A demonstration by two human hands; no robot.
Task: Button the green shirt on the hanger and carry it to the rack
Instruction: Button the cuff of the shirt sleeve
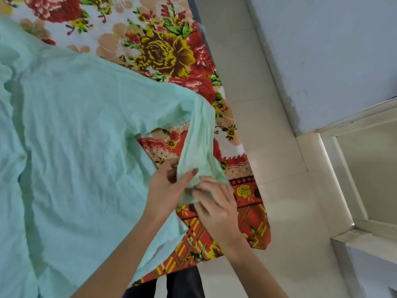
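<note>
Head cam view, left to right: the shirt [75,136] is spread flat on a bed with a loud floral sheet [163,50], body taking up most of the left side, one sleeve [199,134] folded down toward the near edge. No hanger visible from here, could be under the fabric, can't tell. No rack in frame either.

Both hands are on the cuff [193,183] at the end of that sleeve. Left hand [165,186] has thumb and fingers pinched closed on the cuff's left side, right hand [217,203] is pinched on the right side, fingertips nearly touching the left ones. So both are closed on cloth, not free. Looks to me like the cuff button is what's being done right now, though the button itself is too small or too hidden to spot.

Tips if you're doing this step: keep the cuff flat and taut between the two pinches, hold the buttonhole side steady with one hand and tilt the button edge-on through it with the other. Don't drag the sleeve or the body will bunch up and slide off the bed edge, which is close by on the right.

Containers: honestly none in view. Right of the bed is just tiled floor [268,125], a wall, and what looks like a door frame [352,173].
</note>
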